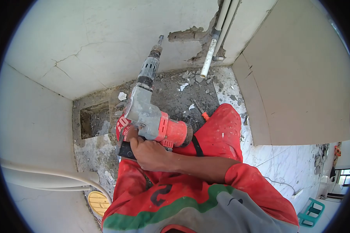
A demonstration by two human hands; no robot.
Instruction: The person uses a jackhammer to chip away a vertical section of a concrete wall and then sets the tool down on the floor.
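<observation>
A grey and red rotary hammer (159, 124) lies across my lap, dusty all over. Its chuck (149, 66) and short bit (160, 39) point up toward the cracked wall, close to the left end of a broken-out groove (186, 35). My right hand (149, 154) is closed round the tool near its rear lower side, its fingers partly hidden by the body. Below the hand sits a dark block (126, 150) on the tool. My left hand does not show. An orange-handled tool (205, 115) lies by my red trouser knee (229, 124).
White pipes (209, 58) run down the corner, one ending above rubble (194, 77). A square hole (93, 120) is cut in the floor at left. A pale hose (58, 173) and yellow lid (98, 202) lie lower left. A brown panel (299, 77) stands right, a green stool (312, 212) lower right.
</observation>
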